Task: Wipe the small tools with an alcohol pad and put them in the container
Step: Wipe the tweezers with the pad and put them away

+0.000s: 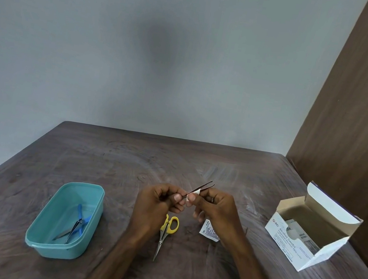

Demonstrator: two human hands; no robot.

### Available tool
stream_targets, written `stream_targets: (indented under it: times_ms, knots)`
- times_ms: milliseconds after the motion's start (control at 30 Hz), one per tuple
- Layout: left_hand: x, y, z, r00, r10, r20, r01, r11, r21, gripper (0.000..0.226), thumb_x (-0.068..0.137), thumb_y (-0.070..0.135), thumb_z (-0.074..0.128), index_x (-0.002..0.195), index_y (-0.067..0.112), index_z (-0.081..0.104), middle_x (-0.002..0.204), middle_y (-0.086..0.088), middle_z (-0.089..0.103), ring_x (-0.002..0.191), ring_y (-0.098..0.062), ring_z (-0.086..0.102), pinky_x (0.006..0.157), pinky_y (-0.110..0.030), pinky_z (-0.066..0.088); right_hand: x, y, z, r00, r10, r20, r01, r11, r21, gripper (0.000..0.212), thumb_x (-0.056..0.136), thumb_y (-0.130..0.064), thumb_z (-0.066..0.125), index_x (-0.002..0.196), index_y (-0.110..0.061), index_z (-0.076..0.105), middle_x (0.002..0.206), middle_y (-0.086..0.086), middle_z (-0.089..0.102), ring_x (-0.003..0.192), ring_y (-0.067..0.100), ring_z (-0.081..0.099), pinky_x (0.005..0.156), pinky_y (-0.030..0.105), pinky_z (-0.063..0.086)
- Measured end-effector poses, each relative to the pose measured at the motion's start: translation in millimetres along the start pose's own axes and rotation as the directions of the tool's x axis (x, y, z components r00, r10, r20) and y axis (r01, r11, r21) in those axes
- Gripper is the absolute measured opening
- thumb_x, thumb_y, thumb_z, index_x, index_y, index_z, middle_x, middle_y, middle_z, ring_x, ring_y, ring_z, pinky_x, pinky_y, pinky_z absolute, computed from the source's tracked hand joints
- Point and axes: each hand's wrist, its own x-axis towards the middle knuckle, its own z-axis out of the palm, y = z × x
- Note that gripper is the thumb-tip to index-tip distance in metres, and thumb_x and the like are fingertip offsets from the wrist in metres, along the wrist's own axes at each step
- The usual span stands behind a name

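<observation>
Above table (199, 160), my left hand (159, 203) pinches tweezers (203, 186) at joined end; right hand (213, 209) pinches alcohol pad (194, 194) around arms. I judge tweezers light, springy, slick when wet: grip near joined end. Scissors (165, 232) wait; container (66, 219) sits left.

The open white carton (292, 241) at the right of the table bears a red round "BD" logo at its near left corner, followed by "Alcohol Swabs" in blue along the front face. A smaller line beneath it appears to read "Isopropyl Alcohol 70%", with further fine print and a number string below that are too small to make out. The torn sachet (208, 232) lying flat beside the right forearm carries dark printed lines, illegible at this size; packets inside the carton show print that cannot be read either.
</observation>
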Motion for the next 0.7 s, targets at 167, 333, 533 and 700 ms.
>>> stream_targets:
  times_ms: [167, 333, 533, 700]
  knots:
    - [1.3, -3.2, -0.6, 1.000, -0.014, 0.001, 0.014, 1.000, -0.019, 0.035, 0.091, -0.013, 0.056, 0.079, 0.015, 0.072, 0.065, 0.000, 0.073, 0.060, -0.014, 0.068, 0.060, -0.023, 0.056, -0.8, -1.4, -1.0, 1.000, -0.001, -0.004, 0.001, 1.000, 0.002, 0.026, 0.077, -0.030, 0.076, 0.083, -0.004, 0.075, 0.081, 0.009, 0.077, 0.055, 0.024, 0.062, 0.050, 0.029, 0.049]
    - [0.4, -0.8, -1.1, 1.000, -0.007, 0.018, 0.008, 0.999, -0.038, 0.034, 0.091, -0.014, 0.054, 0.080, 0.013, 0.072, 0.062, -0.001, 0.071, 0.059, -0.012, 0.067, 0.059, -0.021, 0.056, -1.6, -3.4, -1.5, 1.000, -0.008, -0.016, 0.009, 1.000, 0.020, 0.031, 0.075, -0.031, 0.076, 0.082, -0.001, 0.074, 0.081, 0.011, 0.076, 0.054, 0.025, 0.061, 0.050, 0.029, 0.049]
    - [0.7, -1.1, -1.2, 1.000, -0.016, 0.020, 0.017, 0.998, -0.058, 0.030, 0.091, -0.013, 0.055, 0.081, 0.010, 0.072, 0.062, -0.003, 0.071, 0.058, -0.013, 0.068, 0.059, -0.021, 0.055, -1.0, -3.3, -4.5, 0.999, -0.002, -0.044, 0.003, 0.999, 0.035, 0.014, 0.081, -0.017, 0.076, 0.080, -0.003, 0.074, 0.079, 0.011, 0.076, 0.054, 0.025, 0.061, 0.053, 0.032, 0.049]
    - [0.6, -0.6, -1.7, 1.000, -0.018, 0.025, 0.019, 0.998, -0.066, 0.028, 0.091, -0.012, 0.056, 0.082, 0.009, 0.071, 0.063, -0.003, 0.071, 0.058, -0.013, 0.068, 0.059, -0.021, 0.055, -0.9, -3.6, -5.7, 0.998, 0.005, -0.057, -0.003, 0.999, 0.044, 0.014, 0.081, -0.016, 0.076, 0.081, -0.003, 0.075, 0.079, 0.012, 0.076, 0.054, 0.026, 0.061, 0.055, 0.034, 0.049]
